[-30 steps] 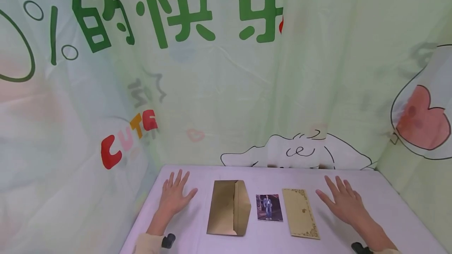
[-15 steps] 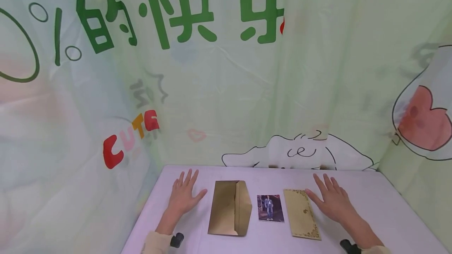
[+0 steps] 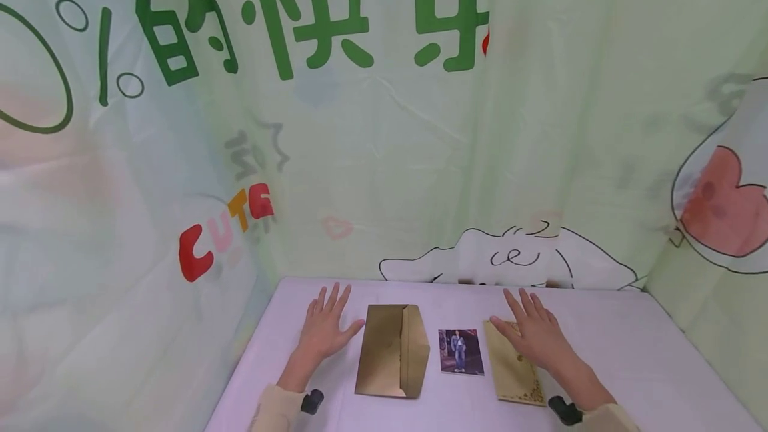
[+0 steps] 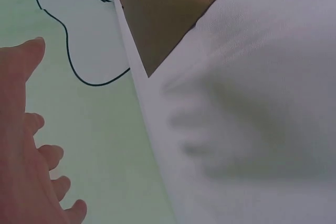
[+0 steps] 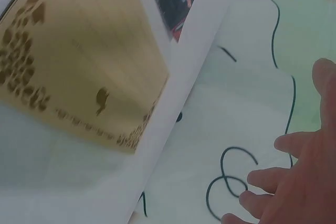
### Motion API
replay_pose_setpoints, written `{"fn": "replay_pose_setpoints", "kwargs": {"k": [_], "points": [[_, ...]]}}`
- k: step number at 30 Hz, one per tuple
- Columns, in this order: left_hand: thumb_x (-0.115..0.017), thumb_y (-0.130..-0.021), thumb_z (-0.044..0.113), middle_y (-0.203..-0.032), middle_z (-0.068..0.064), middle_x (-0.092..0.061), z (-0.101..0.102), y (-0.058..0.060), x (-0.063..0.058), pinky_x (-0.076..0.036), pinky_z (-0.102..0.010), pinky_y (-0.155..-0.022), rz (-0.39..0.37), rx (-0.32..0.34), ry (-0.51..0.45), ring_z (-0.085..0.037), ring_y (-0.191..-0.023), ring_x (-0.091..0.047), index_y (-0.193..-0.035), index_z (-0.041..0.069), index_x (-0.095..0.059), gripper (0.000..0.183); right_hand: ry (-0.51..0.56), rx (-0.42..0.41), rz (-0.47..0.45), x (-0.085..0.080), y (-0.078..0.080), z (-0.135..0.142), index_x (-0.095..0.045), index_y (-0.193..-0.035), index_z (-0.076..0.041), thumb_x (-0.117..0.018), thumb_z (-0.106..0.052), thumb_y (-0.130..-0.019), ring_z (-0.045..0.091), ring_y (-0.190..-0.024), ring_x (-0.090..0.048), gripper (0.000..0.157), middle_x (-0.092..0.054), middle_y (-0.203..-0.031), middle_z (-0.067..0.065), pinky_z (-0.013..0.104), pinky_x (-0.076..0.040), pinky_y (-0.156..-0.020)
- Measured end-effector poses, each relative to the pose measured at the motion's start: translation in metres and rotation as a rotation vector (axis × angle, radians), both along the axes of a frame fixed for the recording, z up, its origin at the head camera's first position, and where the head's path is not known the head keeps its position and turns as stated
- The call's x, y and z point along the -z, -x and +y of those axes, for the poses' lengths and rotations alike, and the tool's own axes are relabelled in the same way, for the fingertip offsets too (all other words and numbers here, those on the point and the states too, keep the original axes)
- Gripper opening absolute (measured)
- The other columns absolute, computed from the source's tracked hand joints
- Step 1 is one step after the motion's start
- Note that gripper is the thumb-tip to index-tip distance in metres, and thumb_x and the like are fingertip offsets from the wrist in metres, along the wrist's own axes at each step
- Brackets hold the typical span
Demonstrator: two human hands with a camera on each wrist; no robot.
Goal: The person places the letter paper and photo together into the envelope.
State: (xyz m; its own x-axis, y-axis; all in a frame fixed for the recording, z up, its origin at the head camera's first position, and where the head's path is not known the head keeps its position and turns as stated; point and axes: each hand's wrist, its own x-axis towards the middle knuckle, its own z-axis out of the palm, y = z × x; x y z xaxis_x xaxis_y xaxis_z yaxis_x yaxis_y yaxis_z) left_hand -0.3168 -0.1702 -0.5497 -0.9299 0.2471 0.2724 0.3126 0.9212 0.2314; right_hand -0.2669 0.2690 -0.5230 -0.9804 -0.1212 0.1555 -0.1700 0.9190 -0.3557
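From above and behind the left hand (image 3: 324, 333) and the right hand (image 3: 538, 340), the head view faces forward and down, far enough back to take in both and the curtain (image 3: 384, 152) beyond them. The left wrist view, tilted and close in, looks past its hand to the curtain and an envelope (image 3: 389, 352) corner. The right wrist view, also tilted and near, shares with the head view the card (image 3: 513, 376) nearest that hand and the photo (image 3: 461, 352) inward of it.

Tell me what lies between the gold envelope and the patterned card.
In the head view, a photo lies between the envelope and the card, apart from both.
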Motion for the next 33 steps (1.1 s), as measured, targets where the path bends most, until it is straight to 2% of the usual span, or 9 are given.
{"fn": "replay_pose_setpoints", "kwargs": {"k": [6,14,20,29,33], "points": [[-0.054,-0.093,0.066,-0.166,-0.014,-0.027,0.011,0.004,-0.001,-0.022,-0.061,-0.118,-0.015,0.029,0.005,-0.043,-0.153,-0.021,-0.160,0.020,-0.027,0.086,0.011,-0.030,0.019,-0.002,0.004,-0.022,-0.028,-0.157,-0.002,-0.049,-0.060,-0.099,0.056,-0.147,-0.014,0.085,-0.017,-0.161,0.035,0.075,-0.017,-0.111],[-0.054,-0.093,0.064,-0.164,-0.014,-0.031,0.020,0.006,0.005,-0.027,-0.061,-0.116,0.025,0.032,0.084,-0.043,-0.151,-0.025,-0.158,0.019,-0.031,0.082,0.000,-0.057,0.025,0.005,0.008,-0.049,-0.030,-0.156,-0.003,-0.049,-0.060,-0.099,0.055,-0.148,-0.016,0.083,-0.020,-0.162,0.032,0.073,-0.018,-0.113],[-0.050,-0.094,0.067,-0.165,-0.012,-0.029,0.030,0.004,0.010,-0.028,-0.059,-0.116,0.014,0.051,0.156,-0.041,-0.152,-0.024,-0.159,0.022,-0.030,0.081,-0.017,-0.084,0.028,0.012,0.010,-0.071,-0.033,-0.156,-0.005,-0.051,-0.057,-0.099,0.053,-0.149,-0.019,0.078,-0.025,-0.161,0.030,0.070,-0.020,-0.114],[-0.051,-0.094,0.066,-0.164,-0.013,-0.031,0.053,-0.001,0.022,-0.031,-0.060,-0.115,-0.012,0.116,0.179,-0.042,-0.150,-0.028,-0.158,0.023,-0.032,0.079,-0.028,-0.146,0.003,0.036,0.016,-0.106,-0.038,-0.154,-0.006,-0.049,-0.060,-0.099,0.049,-0.148,-0.026,0.078,-0.032,-0.159,0.028,0.069,-0.024,-0.114],[-0.053,-0.093,0.065,-0.163,-0.014,-0.033,0.063,-0.003,0.028,-0.034,-0.059,-0.114,0.001,0.141,0.197,-0.042,-0.148,-0.033,-0.156,0.023,-0.036,0.077,-0.033,-0.188,-0.001,0.045,0.018,-0.120,-0.042,-0.151,-0.005,-0.054,-0.056,-0.098,0.047,-0.147,-0.029,0.075,-0.036,-0.158,0.026,0.069,-0.026,-0.112]]}}
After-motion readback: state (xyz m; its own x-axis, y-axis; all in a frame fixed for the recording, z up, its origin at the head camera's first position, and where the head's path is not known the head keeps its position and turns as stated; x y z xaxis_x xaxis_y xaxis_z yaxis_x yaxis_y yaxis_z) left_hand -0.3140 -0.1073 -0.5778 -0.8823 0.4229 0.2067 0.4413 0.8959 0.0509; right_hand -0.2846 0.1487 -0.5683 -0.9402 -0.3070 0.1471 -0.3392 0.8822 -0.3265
